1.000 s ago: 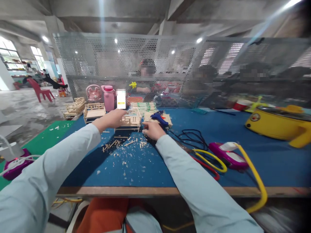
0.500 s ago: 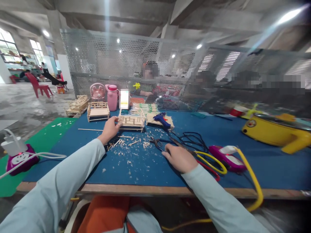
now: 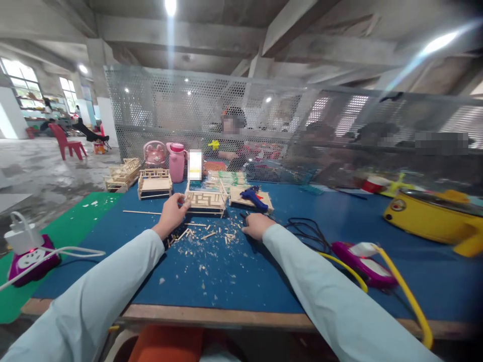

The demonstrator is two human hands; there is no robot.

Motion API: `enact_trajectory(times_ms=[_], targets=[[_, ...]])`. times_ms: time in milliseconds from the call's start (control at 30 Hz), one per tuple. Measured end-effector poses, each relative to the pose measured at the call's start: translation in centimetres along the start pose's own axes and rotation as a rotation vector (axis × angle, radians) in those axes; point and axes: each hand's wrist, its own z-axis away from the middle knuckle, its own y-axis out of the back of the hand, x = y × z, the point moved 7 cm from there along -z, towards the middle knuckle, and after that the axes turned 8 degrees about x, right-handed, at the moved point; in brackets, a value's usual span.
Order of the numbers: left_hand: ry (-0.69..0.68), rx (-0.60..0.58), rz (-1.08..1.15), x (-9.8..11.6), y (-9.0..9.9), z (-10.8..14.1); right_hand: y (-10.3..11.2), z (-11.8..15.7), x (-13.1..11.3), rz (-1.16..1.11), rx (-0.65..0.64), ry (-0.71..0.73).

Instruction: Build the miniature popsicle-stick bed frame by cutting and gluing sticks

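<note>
On the blue table [image 3: 415, 281], at about 9 o'clock, a purple power strip [image 3: 32, 257] sat with a white plug in it. At 11 o'clock stood two finished little stick beds [image 3: 154, 183], a pink fan [image 3: 154, 154] and a pink bottle [image 3: 177, 162].

The left hand [image 3: 171, 215] was closed on the near left corner of a small wooden stick bed [image 3: 206, 201] at 12 o'clock, likely to keep it from sliding. Cut stick bits [image 3: 206, 235] lay scattered just in front of it.

The right hand [image 3: 256, 225] lay low on the table by some dark tool handles [image 3: 245, 216]. I could not tell if its fingers gripped them. Just behind it, a blue glue gun [image 3: 253, 197] rested on a wooden board.

At 2 o'clock, black cords [image 3: 307, 232], a second purple power strip [image 3: 362, 255] and a yellow cable [image 3: 403, 291] crowded the right side. A yellow cooker [image 3: 433, 217] sat farther off.
</note>
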Motion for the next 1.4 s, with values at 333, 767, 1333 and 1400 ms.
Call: enact_trajectory(times_ms=[333, 767, 1333, 1400], targets=[[0.002, 0.017, 0.053, -1.1, 2.4, -0.2, -0.1, 0.9, -3.2, 0.041, 0.206, 0.237], [0.038, 0.057, 0.021, -0.9, 4.0, 1.5, -1.3, 3.5, -2.7, -0.200, 0.184, 0.297], [0.224, -0.017, 0.230, -1.5, 2.7, 3.7, 1.8, 3.9, -4.6, -0.295, 0.420, 0.489], [0.161, -0.048, 0.190, -1.0, 2.6, 3.7, 1.4, 3.6, -5.3, -0.294, 0.390, 0.481]])
